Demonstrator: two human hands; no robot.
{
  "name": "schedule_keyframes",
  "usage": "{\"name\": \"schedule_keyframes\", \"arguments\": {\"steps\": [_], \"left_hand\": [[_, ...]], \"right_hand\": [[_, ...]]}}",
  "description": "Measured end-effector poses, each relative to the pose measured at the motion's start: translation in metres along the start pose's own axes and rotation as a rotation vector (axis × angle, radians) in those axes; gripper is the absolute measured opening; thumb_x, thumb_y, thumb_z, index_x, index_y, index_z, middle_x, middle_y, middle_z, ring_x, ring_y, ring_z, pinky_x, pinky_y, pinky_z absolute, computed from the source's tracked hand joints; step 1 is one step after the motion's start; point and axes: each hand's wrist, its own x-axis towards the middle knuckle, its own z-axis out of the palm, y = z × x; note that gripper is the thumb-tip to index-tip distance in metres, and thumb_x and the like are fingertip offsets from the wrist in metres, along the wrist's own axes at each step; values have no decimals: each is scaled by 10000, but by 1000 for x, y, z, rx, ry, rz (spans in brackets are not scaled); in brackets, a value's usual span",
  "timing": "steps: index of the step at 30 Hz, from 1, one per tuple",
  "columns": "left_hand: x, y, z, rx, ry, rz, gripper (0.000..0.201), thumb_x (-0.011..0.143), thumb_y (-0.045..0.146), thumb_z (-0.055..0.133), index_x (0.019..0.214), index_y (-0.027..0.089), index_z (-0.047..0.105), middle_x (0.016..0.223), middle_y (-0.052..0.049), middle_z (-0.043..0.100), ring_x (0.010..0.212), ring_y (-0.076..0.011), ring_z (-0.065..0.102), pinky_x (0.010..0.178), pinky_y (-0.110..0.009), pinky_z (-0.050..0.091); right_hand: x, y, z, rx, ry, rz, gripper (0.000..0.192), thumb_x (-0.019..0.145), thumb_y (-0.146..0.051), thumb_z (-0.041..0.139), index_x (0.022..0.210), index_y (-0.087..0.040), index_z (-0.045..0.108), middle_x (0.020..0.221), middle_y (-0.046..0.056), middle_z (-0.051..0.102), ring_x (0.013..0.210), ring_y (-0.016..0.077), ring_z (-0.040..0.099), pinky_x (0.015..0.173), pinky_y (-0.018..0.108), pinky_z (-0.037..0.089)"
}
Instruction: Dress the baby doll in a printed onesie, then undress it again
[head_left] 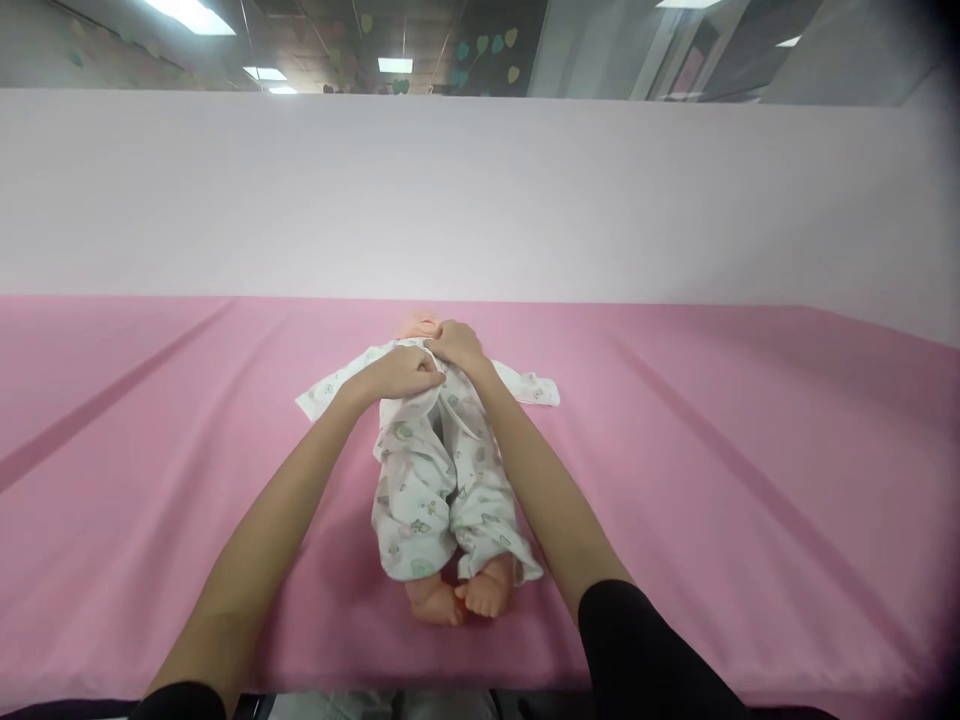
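Note:
A baby doll [435, 606] lies on its back with its bare feet toward me. It wears a white onesie [416, 500] with a small green and brown print, its sleeves spread out to both sides. My left hand [405, 373] is closed on the front of the onesie at the chest. Up at the neckline, my right hand [457, 345] pinches the edge of the cloth. Only the lower part of the doll's head [421, 325] shows beyond my hands. The front flap hangs loose between the legs.
A pink sheet [675, 500] with creases covers the table. Behind it stands a low white wall [480, 200]. The table's front edge runs close to my body, and a glass pane with reflected ceiling lights rises above the wall.

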Motion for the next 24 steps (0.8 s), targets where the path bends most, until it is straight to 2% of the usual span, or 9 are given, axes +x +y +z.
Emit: {"name": "schedule_keyframes", "arguments": {"steps": [3,5,7,9,12,14,17,20,24], "left_hand": [[18,-16,-12,12,80,-64,257,794,271,462,625,158,620,644,-36,632,600,-149,563,571,-253,383],[37,-30,-11,104,227,-137,260,812,222,432,773,137,674,785,-73,691,720,-176,612,655,-259,424],[56,-42,-5,193,312,-193,298,836,206,417,945,129,683,955,-109,704,875,-207,626,749,-278,438],[70,-50,2,238,299,-220,319,856,227,420,1033,140,671,1053,-124,688,968,-231,615,799,-301,440],[79,-56,6,226,242,-191,277,850,250,455,979,160,684,1016,-110,692,930,-227,619,782,-302,450],[80,-57,5,157,233,-143,238,836,233,478,926,165,687,950,-86,697,862,-200,618,761,-283,451],[82,-58,5,-39,295,-84,204,820,209,498,868,169,692,842,-48,689,762,-157,602,727,-253,446],[88,-59,12,-347,362,-79,183,802,238,542,851,157,699,665,-9,630,599,-114,549,636,-230,435],[96,-64,25,-658,377,-108,168,738,254,621,824,134,702,557,24,562,532,-84,504,594,-213,422]], "right_hand": [[1,-5,0,-63,-5,-58,220,731,-200,577,919,-158,683,1020,136,687,952,285,635,738,321,473],[2,-6,-2,-51,-9,-102,162,734,-170,559,826,-174,692,948,117,703,919,270,643,730,309,468],[2,-4,-5,-2,-14,-106,124,751,-198,559,738,-168,679,811,108,705,823,245,655,692,286,466],[4,-1,-8,53,-37,-83,149,764,-244,570,693,-148,657,652,100,671,693,219,649,637,266,463],[8,6,-12,157,-102,-48,69,729,-173,598,743,-131,651,541,48,625,539,164,610,588,236,453],[12,11,-12,257,-104,-43,120,695,-109,609,803,-136,655,592,21,644,514,131,595,584,218,449],[18,15,-11,334,68,-72,138,674,-103,638,800,-150,670,707,19,672,628,132,619,629,220,456],[20,16,-11,372,213,-134,135,659,-81,637,762,-156,681,737,21,677,731,145,628,691,233,465],[15,17,-16,445,192,-174,118,649,-84,650,738,-159,672,754,22,681,745,145,623,705,241,474]]}}
